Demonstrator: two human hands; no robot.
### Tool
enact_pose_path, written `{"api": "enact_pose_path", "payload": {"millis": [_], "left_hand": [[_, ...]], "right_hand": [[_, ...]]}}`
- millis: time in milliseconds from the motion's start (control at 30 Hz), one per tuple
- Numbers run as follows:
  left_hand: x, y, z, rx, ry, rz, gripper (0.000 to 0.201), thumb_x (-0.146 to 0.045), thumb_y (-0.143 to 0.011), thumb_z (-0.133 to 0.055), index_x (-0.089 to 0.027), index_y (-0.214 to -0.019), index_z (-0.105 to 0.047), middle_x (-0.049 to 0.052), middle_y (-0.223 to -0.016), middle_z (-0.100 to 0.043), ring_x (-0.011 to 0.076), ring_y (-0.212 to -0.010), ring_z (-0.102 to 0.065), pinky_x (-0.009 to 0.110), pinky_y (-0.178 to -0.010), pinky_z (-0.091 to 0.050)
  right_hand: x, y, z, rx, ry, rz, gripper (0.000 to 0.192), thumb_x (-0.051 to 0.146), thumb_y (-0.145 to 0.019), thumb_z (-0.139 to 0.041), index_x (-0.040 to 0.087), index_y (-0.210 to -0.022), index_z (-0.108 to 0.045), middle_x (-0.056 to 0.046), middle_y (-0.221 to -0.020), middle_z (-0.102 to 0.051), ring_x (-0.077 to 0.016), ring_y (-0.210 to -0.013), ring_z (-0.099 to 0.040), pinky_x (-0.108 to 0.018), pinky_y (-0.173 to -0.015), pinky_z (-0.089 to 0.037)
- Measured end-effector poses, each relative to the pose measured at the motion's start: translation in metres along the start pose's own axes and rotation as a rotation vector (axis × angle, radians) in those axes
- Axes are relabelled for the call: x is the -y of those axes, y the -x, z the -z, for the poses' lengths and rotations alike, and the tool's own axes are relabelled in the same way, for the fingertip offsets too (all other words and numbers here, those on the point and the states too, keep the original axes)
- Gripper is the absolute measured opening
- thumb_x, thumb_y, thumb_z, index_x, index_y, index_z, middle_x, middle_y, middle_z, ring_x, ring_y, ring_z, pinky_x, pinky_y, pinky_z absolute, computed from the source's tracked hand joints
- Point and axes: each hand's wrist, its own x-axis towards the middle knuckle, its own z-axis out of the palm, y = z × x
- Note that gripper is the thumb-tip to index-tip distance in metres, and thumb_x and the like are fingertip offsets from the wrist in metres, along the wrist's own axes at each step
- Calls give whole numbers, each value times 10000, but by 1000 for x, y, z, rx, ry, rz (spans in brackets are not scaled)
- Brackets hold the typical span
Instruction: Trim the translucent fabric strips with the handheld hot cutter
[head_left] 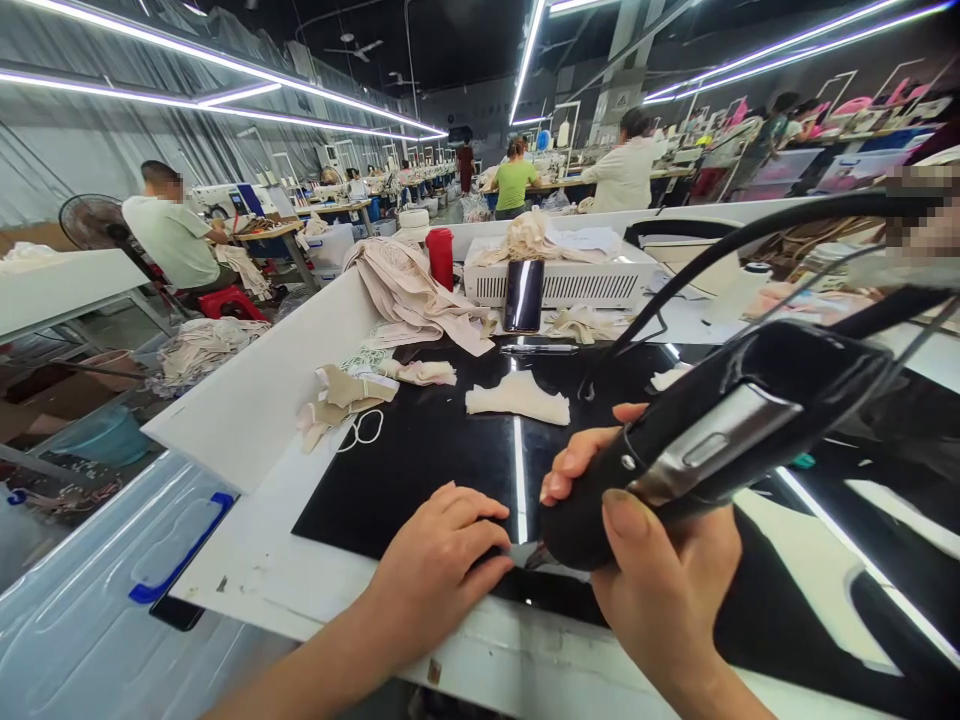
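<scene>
My right hand [667,570] is wrapped round a black corded power tool [720,430] with a silver slide on its side. The narrow tip of the tool points down and left, close to the fingertips of my left hand [442,550]. That hand rests low on the glossy black board [420,470], fingers curled and thumb drawn in near them. A small pale sliver [523,556] shows between the fingertips and the tool tip; what it is I cannot make out. Beyond both hands lies a cream padded fabric piece [517,398].
Fabric scraps [345,395] and a pen [538,349] lie farther back. A phone [523,297] leans on a white vented box [570,270] beside a red cup [440,258]. The tool's black cable [705,250] arches over the right side. Several people sit at sewing tables beyond.
</scene>
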Motion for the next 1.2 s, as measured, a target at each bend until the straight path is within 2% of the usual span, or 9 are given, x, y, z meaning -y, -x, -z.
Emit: {"api": "enact_pose_path", "payload": {"millis": [100,267,400,567,800,900,1067,1200], "left_hand": [[0,1,0,-1,-15,-6,93,-126,-989,-754,-214,-1000,-724,23,-1222,-765,211,-1128,-727,409,-1085,-567],[0,4,1,16,-58,-11,56,-175,-1026,-722,-231,-1025,-724,18,-1237,-767,225,-1144,-740,510,-1180,-510],[0,6,1,31,-64,-8,47,-192,-1047,-699,-232,-1041,-723,17,-1253,-765,224,-1170,-736,522,-1199,-499],[0,7,-1,22,-48,1,54,-183,-1040,-707,-233,-1030,-725,9,-1238,-766,209,-1162,-739,518,-1223,-486],[5,9,-6,-19,-78,-23,22,-233,-1044,-716,-249,-1034,-727,3,-1223,-773,207,-1140,-760,521,-1201,-524],[6,11,-4,-23,-103,-46,38,-256,-1056,-699,-248,-1060,-736,19,-1213,-775,196,-1126,-769,491,-1200,-532],[10,18,-1,-13,-178,-130,162,-286,-1072,-676,-262,-1220,-738,37,-1222,-784,194,-1174,-764,453,-1204,-532],[14,23,0,-25,-240,-184,168,-305,-1085,-658,-256,-1216,-751,42,-1212,-789,195,-1197,-759,445,-1218,-518]], "right_hand": [[-1,1,0,7,4,20,368,378,-941,-848,277,-1229,-641,21,-866,-718,-140,-671,-678,-264,-591,-605],[-1,1,-1,14,-1,15,366,371,-945,-843,281,-1237,-641,22,-879,-721,-142,-683,-681,-272,-609,-613],[-1,-1,-4,-14,-10,2,360,394,-935,-847,286,-1208,-638,27,-885,-712,-147,-698,-680,-284,-627,-618],[-8,0,-5,-1,15,23,246,376,-950,-827,280,-1098,-654,19,-889,-712,-141,-693,-681,-276,-623,-619],[-18,1,2,45,64,76,314,310,-1002,-758,302,-1292,-639,8,-903,-723,-141,-688,-697,-269,-639,-633],[-20,1,4,51,78,96,281,300,-1014,-738,305,-1278,-641,8,-903,-720,-137,-679,-694,-262,-635,-628],[-20,2,5,48,107,80,291,305,-1011,-738,297,-1282,-634,-1,-901,-721,-147,-673,-699,-270,-624,-627],[-20,2,4,46,97,85,284,294,-1008,-734,278,-1273,-633,-9,-894,-722,-158,-661,-698,-286,-606,-630]]}}
